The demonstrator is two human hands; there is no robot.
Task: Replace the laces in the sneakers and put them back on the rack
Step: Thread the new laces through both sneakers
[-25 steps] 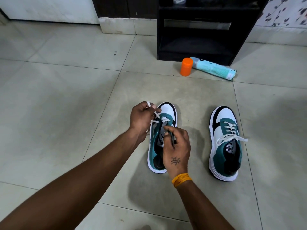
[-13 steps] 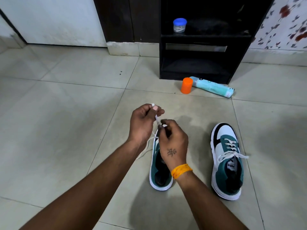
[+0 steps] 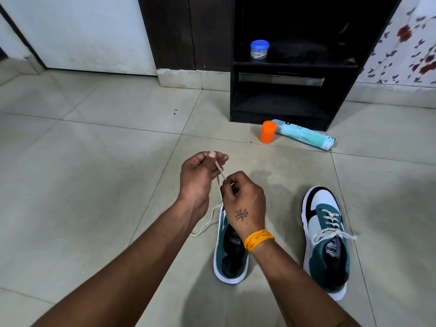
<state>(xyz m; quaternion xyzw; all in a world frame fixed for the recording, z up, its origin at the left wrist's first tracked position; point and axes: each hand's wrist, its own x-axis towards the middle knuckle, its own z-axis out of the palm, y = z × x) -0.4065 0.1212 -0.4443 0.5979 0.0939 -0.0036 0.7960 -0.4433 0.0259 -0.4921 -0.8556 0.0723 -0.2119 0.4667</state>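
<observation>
Now both hands sit higher above the left sneaker [image 3: 230, 253] than a second ago, when they worked right at its eyelets; the white lace [image 3: 220, 170] has been drawn up and out, and the view has tilted up so more of the rack [image 3: 292, 67] shows. The left hand [image 3: 198, 178] pinches the lace tip between thumb and curled fingers; the right hand [image 3: 244, 199], with an orange wrist thread [image 3: 258, 239], is curled round the lace just below, a short taut stretch running between them. A slack loop trails down past the left wrist to the tiled floor [image 3: 94, 185] beside the sneaker. The right hand covers the sneaker's front half, so how far it is unlaced cannot be told, probably most of the way. The right sneaker [image 3: 326, 241] stands near, apart, laced and tied. Behind, an orange cap [image 3: 267, 132] and a teal tube [image 3: 304, 134] lie at the rack's foot; a blue-lidded jar [image 3: 259, 49] stands on its upper shelf.
</observation>
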